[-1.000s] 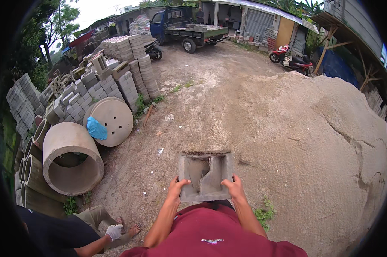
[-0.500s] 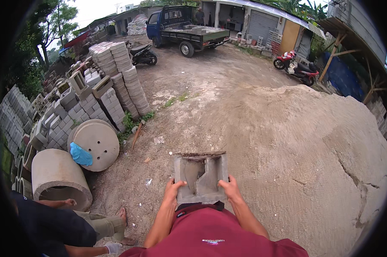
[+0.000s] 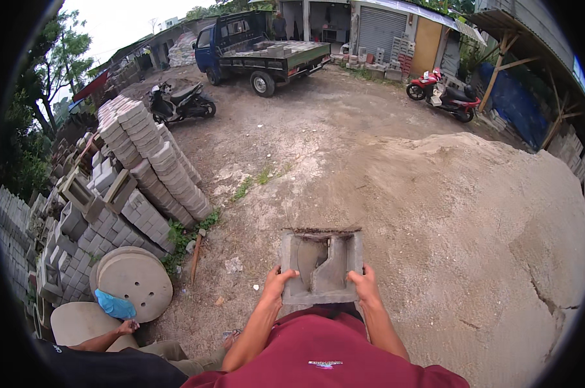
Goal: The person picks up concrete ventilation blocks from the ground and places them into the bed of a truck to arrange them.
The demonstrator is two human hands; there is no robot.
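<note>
In front of my waist is a square grey concrete vent block, with raised sides and curved inner ribs. Dark, rough material lines its far edge. My left hand grips the left side, its thumb over the rim. On the opposite side my right hand is closed the same way. The block is held off the ground, its hollow face turned up toward me.
Leftward stand stacked pavers, round concrete lids with a blue bag, and a concrete pipe. A co-worker is close at lower left. A sand pile rises rightward. Farther off are a truck and motorbikes.
The block and both hands have shifted slightly right in view, grip unchanged. The surroundings at left have slid left and lower. The co-worker's hand has come near the round lids.
</note>
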